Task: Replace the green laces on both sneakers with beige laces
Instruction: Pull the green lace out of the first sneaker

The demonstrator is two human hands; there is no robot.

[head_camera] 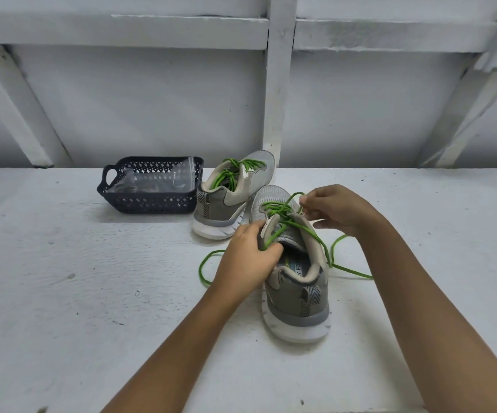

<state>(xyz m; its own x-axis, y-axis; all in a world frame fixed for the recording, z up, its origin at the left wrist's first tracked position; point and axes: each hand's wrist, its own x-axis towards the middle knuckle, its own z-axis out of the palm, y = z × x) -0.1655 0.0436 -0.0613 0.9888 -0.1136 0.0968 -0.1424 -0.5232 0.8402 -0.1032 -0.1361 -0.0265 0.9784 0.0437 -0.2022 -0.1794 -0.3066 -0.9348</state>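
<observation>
On the rough white surface (77, 293), the left hand (248, 259) grips the grey mesh sneaker (298, 296) while the right hand (338, 210) pinches its thin green lace (283, 207).

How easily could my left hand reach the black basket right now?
Probably yes, once it lets go: the left hand grips the near sneaker, the right hand pinches its green lace. The basket sits farther back-left across bare table; the far sneaker stands beside it, off the path.
</observation>
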